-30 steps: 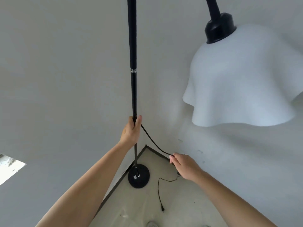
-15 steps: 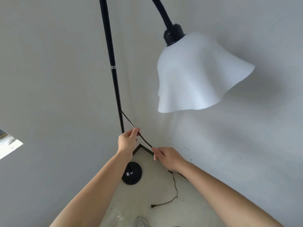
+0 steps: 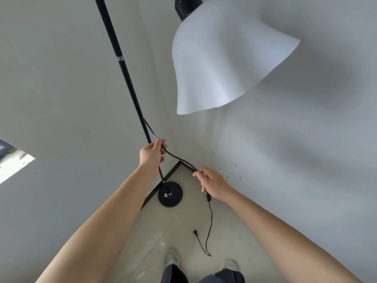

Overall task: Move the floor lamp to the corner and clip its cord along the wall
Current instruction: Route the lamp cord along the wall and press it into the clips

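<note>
The floor lamp (image 3: 130, 82) stands in the corner where two pale walls meet, its round black base (image 3: 170, 194) resting on the light floor (image 3: 179, 227) just beside the dark baseboard (image 3: 161, 185). The black pole leans up and to the left in the view, and the white bell-shaped shade (image 3: 222, 58) hangs from a black socket at the top, near the right-hand wall (image 3: 295, 150).

The black cord (image 3: 179, 158) leaves the pole partway up, runs down to the left hand (image 3: 152, 156), sags in a shallow curve between the two hands, and reaches the right hand (image 3: 212, 183). The left hand's fingers (image 3: 162, 145) are closed on the cord in a pinch with the thumb, right next to the pole; the cord passes over the fingertips. The right hand's fingers (image 3: 199, 174) are curled shut around the cord, which enters at the fingertips and comes out below the palm, where an inline switch (image 3: 208, 197) hangs. From there the thinner cord drops to the floor, loops back, and ends in the plug (image 3: 195, 232), lying loose on the floor, well apart from the base.

A white wall socket (image 3: 223, 174) sits low on the right-hand wall just behind the right hand. The person's shoes (image 3: 172, 259) and dark trouser legs show at the bottom edge.
</note>
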Demonstrator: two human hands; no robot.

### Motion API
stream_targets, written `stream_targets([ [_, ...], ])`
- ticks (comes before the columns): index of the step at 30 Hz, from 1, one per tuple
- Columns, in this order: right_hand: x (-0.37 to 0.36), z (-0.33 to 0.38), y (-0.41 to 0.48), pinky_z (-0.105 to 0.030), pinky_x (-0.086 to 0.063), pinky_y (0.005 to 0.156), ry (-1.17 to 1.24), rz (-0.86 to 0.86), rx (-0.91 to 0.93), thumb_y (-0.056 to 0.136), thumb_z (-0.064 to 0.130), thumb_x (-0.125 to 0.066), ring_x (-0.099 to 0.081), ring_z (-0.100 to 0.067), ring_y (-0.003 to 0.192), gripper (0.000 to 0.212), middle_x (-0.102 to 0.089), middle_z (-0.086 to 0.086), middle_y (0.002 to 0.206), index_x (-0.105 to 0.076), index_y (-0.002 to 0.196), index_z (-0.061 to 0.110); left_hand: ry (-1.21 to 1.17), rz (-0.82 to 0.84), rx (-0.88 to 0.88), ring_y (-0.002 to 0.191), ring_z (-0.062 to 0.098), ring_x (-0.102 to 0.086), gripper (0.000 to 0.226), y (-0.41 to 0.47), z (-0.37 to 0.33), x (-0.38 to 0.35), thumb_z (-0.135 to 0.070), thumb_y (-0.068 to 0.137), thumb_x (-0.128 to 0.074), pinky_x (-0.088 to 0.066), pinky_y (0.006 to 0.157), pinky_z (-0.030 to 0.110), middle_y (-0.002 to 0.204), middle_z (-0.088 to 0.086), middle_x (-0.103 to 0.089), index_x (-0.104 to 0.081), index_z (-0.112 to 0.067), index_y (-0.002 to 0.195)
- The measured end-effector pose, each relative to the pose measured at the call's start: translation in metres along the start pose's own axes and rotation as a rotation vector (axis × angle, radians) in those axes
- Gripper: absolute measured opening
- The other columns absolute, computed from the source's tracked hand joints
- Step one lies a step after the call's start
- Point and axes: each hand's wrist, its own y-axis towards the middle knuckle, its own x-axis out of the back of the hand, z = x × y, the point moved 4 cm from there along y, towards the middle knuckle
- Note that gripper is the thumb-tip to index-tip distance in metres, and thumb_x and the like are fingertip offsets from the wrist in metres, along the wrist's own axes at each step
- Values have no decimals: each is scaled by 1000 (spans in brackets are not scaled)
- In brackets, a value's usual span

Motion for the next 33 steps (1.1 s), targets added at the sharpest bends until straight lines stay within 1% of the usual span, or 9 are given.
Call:
stream_targets([
  [5, -13, 4, 2, -30, -45, 71, 87, -87, -58, 101, 36, -38, -58, -12, 60, 32, -52, 11, 66, -66, 103, 22, 179, 195, -85, 79, 13, -58, 21, -3, 17, -2, -30, 96, -55, -46, 69, 30, 91, 0, -67, -72, -18, 95],
  [9, -32, 9, 6, -41, -59, 81, 85, -80, -121, 97, 43, -43, -55, -15, 55, 28, -49, 8, 60, -65, 88, 28, 261, 274, -95, 78, 12, -57, 19, 1, 29, 7, -26, 98, -54, -47, 67, 27, 90, 1, -65, -72, -19, 103],
  [12, -41, 4, 4, -32, -52, 69, -185, 0, -104, 92, 58, -47, -59, -9, 65, 29, -52, 11, 66, -61, 92, 32, 230, 246, -95, 73, 9, -58, 20, 12, 27, 10, -21, 97, -59, -49, 64, 22, 85, 0, -67, -74, -13, 107],
  [14, -45, -6, 2, -28, -46, 64, -277, -28, -114, 86, 58, -55, -56, -5, 64, 26, -56, 11, 67, -62, 93, 34, 218, 242, -93, 69, 8, -58, 17, 15, 26, 5, -20, 96, -61, -51, 65, 22, 82, 0, -66, -73, -12, 105],
  [18, -42, -39, -6, -26, -51, 73, -113, -77, -262, 84, 41, -66, -63, -8, 74, 17, -66, 12, 80, -67, 96, 28, 157, 182, -98, 66, 10, -57, 16, 19, 15, -7, -21, 95, -61, -54, 70, 24, 77, -1, -65, -73, -14, 102],
  [23, -21, -81, -29, -29, -49, 69, -67, -128, -466, 93, 52, -53, -66, -16, 67, 46, -74, -6, 82, -65, 101, 8, 115, 108, -70, 67, 10, -62, 11, 33, 2, -9, -28, 93, -63, -59, 76, 29, 79, -3, -69, -71, -22, 91],
  [25, -15, -84, -32, -30, -50, 73, -75, -146, -461, 99, 50, -42, -70, -21, 69, 44, -66, -3, 75, -67, 97, 14, 182, 203, -56, 77, 12, -67, 18, 34, 10, -15, -30, 94, -62, -59, 76, 30, 90, -1, -72, -70, -16, 102],
  [28, -14, -75, -29, -30, -41, 63, -100, -147, -422, 103, 42, -36, -56, -17, 59, 42, -52, 4, 61, -69, 88, 20, 326, 419, 48, 84, 17, -66, 28, 27, 37, -29, -26, 96, -60, -58, 75, 29, 102, 7, -71, -67, -5, 114],
  [33, -26, -63, -18, -34, -39, 60, -133, -148, -355, 100, 41, -35, -53, -18, 57, 38, -54, 3, 64, -68, 91, 25, 635, 695, 259, 94, 18, -63, 33, 3, 83, -56, -41, 95, -56, -52, 78, 32, 110, 8, -66, -64, -10, 106],
])
